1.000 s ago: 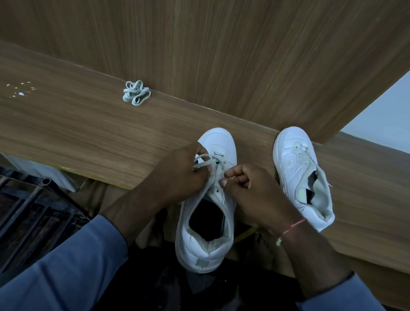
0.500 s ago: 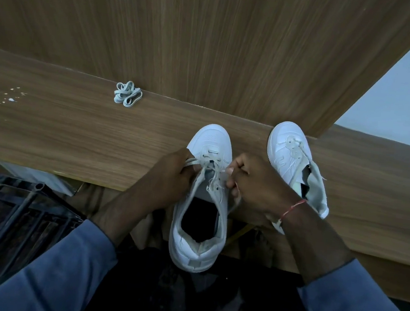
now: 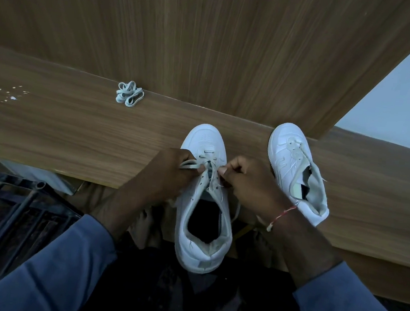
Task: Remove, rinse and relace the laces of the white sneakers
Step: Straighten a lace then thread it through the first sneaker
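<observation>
Step in hand, as judged: working the lace [image 3: 190, 165] through the eyelets of the near sneaker [image 3: 182, 228]. Only the eyelets closest to the toe carry lace; the upper ones are bare.

- The left hand [image 3: 169, 174] is curled and pinches one flat lace end, drawn out to the left.
- The right hand [image 3: 246, 182] is curled and pinches the other run at the right eyelet row.

Procedure:
1. Keep both runs flat, without twist.
2. Keep tension equal on both sides so the ends stay matched in length.
3. Work one eyelet pair at a time.
4. Steady the sneaker, since its heel overhangs the near edge of the tabletop [image 3: 75, 138].

Orientation: the sneaker sits sole-down, toe pointing away from the person toward the wooden back panel, with its long axis running near to far. The second sneaker [image 3: 286, 163] lies just to the right, unlaced, toe also away and heel angled rightward. A loose bundled lace [image 3: 129, 94] rests well apart at the far left
</observation>
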Demonstrator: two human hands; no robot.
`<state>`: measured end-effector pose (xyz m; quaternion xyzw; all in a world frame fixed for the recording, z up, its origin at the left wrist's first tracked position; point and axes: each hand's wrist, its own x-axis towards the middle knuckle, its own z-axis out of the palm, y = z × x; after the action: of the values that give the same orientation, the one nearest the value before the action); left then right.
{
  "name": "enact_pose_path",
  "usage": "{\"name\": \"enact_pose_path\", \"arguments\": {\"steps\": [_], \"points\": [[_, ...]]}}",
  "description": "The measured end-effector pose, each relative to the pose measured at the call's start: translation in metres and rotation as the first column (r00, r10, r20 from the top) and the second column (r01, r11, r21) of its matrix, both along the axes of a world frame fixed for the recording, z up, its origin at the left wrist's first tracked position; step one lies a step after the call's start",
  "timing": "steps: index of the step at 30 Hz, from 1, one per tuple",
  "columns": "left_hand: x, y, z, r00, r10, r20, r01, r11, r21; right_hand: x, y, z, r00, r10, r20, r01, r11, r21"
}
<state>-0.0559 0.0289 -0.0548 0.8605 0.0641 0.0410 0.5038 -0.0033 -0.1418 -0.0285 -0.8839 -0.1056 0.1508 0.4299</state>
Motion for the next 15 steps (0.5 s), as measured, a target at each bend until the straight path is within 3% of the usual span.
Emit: {"name": "enact_pose_path", "arguments": {"steps": [5,15], "points": [[-0.0039,-0.0031,0.0010,1.000,0.024,-0.018,-0.027,0.986,-0.167,-0.0004,0.0067,-0.0008,0.999,-0.028,0.036,0.027,0.999,0.029],[-0.0046,-0.0027,-0.0016,0.996,0.069,-0.060,-0.087,0.922,-0.378,0.0003,-0.0007,0.0030,0.999,-0.021,-0.049,0.025,0.998,0.064]]}}
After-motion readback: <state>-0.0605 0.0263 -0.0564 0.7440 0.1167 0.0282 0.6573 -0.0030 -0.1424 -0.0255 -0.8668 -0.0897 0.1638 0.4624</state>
